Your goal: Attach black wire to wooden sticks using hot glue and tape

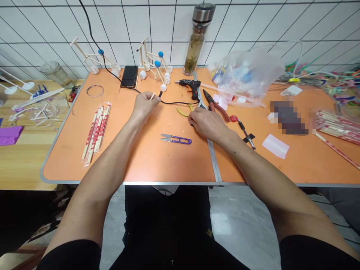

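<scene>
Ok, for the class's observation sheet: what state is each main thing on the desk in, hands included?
Left hand: pinching a short pale stick
Right hand: over a yellow-handled tool, grip unclear
Purple snips: lying, blades open
Glue gun: lying, cord attached
Glass bottle: upright, lid on
Phone: flat, screen dark
Chopsticks: wrapped
Plastic bag: bulging

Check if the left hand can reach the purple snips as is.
Probably yes: only small pale specks show between the left hand and the purple snips, though it holds a pale stick.
</scene>
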{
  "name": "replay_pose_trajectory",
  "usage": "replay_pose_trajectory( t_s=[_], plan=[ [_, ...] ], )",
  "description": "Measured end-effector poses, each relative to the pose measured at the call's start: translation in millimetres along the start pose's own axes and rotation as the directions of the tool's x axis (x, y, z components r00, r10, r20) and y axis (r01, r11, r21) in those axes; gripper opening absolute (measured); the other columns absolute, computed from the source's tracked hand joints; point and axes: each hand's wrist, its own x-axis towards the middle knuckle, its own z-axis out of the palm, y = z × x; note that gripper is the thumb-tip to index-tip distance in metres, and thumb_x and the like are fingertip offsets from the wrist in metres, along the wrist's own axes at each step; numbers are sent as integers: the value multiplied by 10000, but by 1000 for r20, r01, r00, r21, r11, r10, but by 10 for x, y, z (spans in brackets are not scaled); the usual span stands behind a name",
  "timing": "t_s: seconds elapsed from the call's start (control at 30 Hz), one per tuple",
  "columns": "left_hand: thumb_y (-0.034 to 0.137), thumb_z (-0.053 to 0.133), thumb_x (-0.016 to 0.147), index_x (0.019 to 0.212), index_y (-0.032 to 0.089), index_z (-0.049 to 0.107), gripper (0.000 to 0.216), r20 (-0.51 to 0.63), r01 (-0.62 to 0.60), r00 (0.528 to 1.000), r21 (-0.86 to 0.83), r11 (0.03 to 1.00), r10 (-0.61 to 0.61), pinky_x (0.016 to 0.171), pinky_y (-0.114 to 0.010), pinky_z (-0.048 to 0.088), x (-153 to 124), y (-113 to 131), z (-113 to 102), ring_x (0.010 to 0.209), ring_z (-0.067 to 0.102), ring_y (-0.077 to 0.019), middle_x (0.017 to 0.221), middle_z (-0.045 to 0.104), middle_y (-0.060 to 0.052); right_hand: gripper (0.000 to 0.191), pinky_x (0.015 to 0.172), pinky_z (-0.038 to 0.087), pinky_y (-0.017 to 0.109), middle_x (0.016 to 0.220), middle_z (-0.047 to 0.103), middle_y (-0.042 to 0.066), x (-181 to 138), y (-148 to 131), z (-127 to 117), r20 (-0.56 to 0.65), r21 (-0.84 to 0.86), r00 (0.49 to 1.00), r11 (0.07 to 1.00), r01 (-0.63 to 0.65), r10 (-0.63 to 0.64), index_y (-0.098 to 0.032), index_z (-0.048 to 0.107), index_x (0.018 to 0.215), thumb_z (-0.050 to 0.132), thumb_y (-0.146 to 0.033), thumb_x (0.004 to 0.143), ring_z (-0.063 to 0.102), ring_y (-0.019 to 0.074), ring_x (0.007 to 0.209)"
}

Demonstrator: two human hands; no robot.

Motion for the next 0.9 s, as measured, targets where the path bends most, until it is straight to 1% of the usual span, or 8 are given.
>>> replay_pose_trajectory(
  t_s=[0.13,0.23,0.3,0.47,0.63,0.73,0.8,0.9],
  plan=[
    [85,733,893,653,184,576,303,15,-10,1000,21,1000,9,556,-240,233,-10,2,10,577,304,-94,583,422,40,268,763,390,413,1294,763,179,13,68,-17,-56,53,998,999,-7,10,-188,750,1122,484,-174,1105,722,337,1061],
    [69,735,882,654,185,581,298,8,-13,1000,14,1000,13,543,-236,240,-12,-1,26,577,322,-94,578,441,36,271,810,440,426,1366,744,190,42,240,-71,-238,166,960,980,-107,146,-206,725,1212,471,-244,1126,700,371,1192],
    [61,734,873,649,181,589,292,7,-15,1000,12,1000,15,540,-233,244,-15,-6,35,574,328,-92,572,448,35,261,849,466,443,1330,754,191,72,384,-86,-303,207,924,962,-175,233,-211,719,1196,472,-245,1115,687,385,1221],
    [70,718,864,628,178,584,292,16,-14,1000,25,1000,14,541,-221,230,-33,-17,38,569,309,-87,558,426,45,248,813,476,447,1264,787,185,149,604,-20,-272,230,918,946,-230,290,-219,741,1115,498,-240,1073,695,388,1166],
    [83,732,836,646,180,608,246,10,-4,1000,22,1000,3,543,-226,232,-39,-20,34,563,310,-81,576,446,49,272,780,463,424,1283,791,188,135,502,-39,-229,205,929,948,-245,289,-210,775,1115,516,-198,1033,698,371,1132],
    [88,749,811,641,179,608,239,1,13,1000,21,1000,-13,540,-236,233,-32,-19,37,553,309,-75,586,458,49,217,834,478,416,1243,807,160,72,331,-112,-211,257,963,960,-111,168,-200,779,1074,568,-201,1024,719,335,1117],
    [85,752,811,629,180,592,260,-7,19,1000,27,999,-19,541,-240,231,-25,-20,40,547,305,-72,582,455,49,168,882,478,393,1148,826,106,21,202,-152,-126,314,991,946,81,-42,-205,777,1021,609,-190,1014,733,290,1085],
    [78,742,844,614,183,562,310,-9,7,1000,42,999,-6,549,-240,225,-17,-26,38,554,296,-77,569,437,49,167,859,441,368,1148,818,79,-52,36,-170,1,323,965,913,248,-263,-210,779,1022,614,-188,1034,723,262,1095]
  ],
)
